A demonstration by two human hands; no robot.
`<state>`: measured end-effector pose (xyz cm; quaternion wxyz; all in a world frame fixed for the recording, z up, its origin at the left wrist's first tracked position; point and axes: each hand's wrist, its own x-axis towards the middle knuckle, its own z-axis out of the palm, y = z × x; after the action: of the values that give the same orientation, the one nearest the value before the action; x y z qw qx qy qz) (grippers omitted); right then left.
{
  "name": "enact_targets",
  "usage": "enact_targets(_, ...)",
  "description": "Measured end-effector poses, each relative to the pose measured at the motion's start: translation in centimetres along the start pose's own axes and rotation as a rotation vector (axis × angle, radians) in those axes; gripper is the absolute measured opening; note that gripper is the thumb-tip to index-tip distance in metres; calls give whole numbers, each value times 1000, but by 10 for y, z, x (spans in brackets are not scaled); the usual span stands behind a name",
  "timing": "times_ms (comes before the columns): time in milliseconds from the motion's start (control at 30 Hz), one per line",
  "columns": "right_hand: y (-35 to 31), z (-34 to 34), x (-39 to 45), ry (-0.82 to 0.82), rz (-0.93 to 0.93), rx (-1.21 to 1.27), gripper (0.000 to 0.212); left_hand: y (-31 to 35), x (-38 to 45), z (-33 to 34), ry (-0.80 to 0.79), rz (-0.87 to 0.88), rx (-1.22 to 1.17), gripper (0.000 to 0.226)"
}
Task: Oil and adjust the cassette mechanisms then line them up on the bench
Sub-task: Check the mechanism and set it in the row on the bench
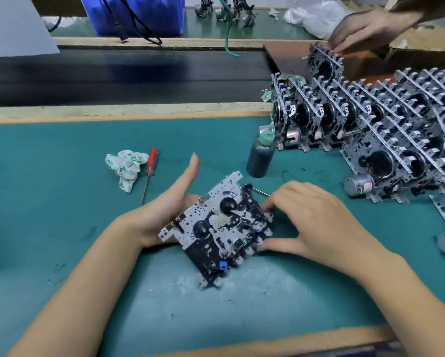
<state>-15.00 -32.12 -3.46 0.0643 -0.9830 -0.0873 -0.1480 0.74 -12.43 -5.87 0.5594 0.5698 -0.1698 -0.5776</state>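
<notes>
Adjusting looks to be the step in hand: one cassette mechanism (216, 228) sits tilted at bench centre, plate-side up. The left hand (164, 215) cradles it from underneath at 9 o'clock, thumb sticking straight up and free, fingers hidden beneath the plate. The right hand (311, 217) works the 3 o'clock edge, fingertips curled in at the black head assembly, thumb pressed to the lower corner.

A thin metal shaft (261, 192) pokes out past the right fingers. Cannot tell whether it is a held tool or part of the mechanism.

The oil bottle (261, 153) stands at 1 o'clock, untouched; a red screwdriver (150, 171) and crumpled rag (126, 166) lie at 10 o'clock.

The next move likely calls for standing this unit on edge with the rows of mechanisms (371, 119) at 2 o'clock.

Another person's hand (365, 29) reaches into the far row; the rows run off frame to the right.
</notes>
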Motion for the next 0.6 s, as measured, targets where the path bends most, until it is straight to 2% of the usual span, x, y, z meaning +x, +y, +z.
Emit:
enact_targets(67,-2,5,-4,-1,13,-7,54,1,-9,-6,-112,-46,-28,91)
enact_targets(133,-3,11,-9,20,62,20,55,6,-14,-6,-52,8,-11,95)
enact_targets(200,-3,16,-11,59,94,27,55,11,-17,3,234,138,74,84)
enact_targets(233,-2,17,-11,68,99,21,56,11,-19,7,440,200,204,80)
enact_targets(300,-3,19,-9,68,95,5,56,3,-26,14,820,298,617,79)
enact_targets(333,-5,20,-8,68,91,-5,55,-1,-34,18,933,292,832,83)
enact_targets(400,-3,21,-9,67,85,-14,54,-15,-43,30,988,290,1118,85)
enact_targets(467,-3,21,-10,82,71,7,54,-27,-47,42,938,375,1320,69)
enact_targets(533,-2,22,-10,109,56,26,53,-34,-46,50,917,463,1428,57)
enact_targets(600,-3,24,-10,143,57,39,51,-40,-46,50,906,521,1427,58)
